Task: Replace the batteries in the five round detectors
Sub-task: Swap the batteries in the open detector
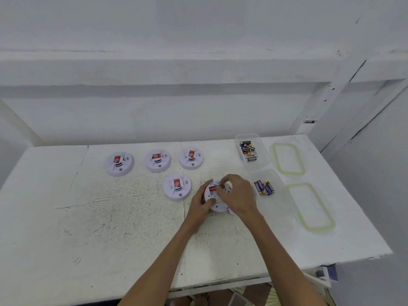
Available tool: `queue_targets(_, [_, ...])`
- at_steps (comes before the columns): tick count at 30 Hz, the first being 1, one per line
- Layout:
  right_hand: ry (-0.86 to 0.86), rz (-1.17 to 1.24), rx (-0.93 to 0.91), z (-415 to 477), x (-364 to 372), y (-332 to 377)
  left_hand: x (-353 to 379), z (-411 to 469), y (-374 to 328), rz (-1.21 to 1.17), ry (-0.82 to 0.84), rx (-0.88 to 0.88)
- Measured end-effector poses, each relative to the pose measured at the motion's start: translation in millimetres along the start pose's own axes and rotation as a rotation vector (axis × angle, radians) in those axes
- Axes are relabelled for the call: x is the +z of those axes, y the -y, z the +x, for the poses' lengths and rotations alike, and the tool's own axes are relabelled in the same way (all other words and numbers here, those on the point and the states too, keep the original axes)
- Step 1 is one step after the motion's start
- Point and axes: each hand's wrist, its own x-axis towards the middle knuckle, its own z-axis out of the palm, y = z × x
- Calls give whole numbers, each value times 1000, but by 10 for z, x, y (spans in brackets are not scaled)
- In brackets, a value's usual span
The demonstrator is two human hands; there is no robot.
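Four white round detectors stand face up on the table: three in a back row and one nearer. A fifth detector lies turned over with its battery bay open, a red battery inside. My left hand grips this detector's left rim. My right hand pinches a battery at the bay's right end; most of that battery is hidden by my fingers.
A clear box at the back right holds black batteries. A nearer clear box holds blue and yellow batteries. Two green-edged lids lie to the right, near the table's right edge.
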Motion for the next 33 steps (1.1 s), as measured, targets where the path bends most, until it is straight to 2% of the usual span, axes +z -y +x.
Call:
queue_targets(5, [84, -110, 40, 33, 142, 160, -1, -28, -37, 8, 5, 34])
queue_targets(11, [67, -184, 87, 47, 210, 274, 10, -51, -33, 68, -19, 105])
queue_targets(19, [127, -312, 63, 49, 265, 413, -15, -50, -26, 67, 0, 72])
queue_targets(24, [109, -317, -31, 33, 282, 395, -46, 6, 18, 48, 4, 44])
queue_targets(28, [99, -213, -183, -12, 249, 234, -58, 34, 42, 21, -2, 30])
queue_targets(33, [96, -138, -256, -13, 203, 59, -57, 40, 34, -3, 24, 4])
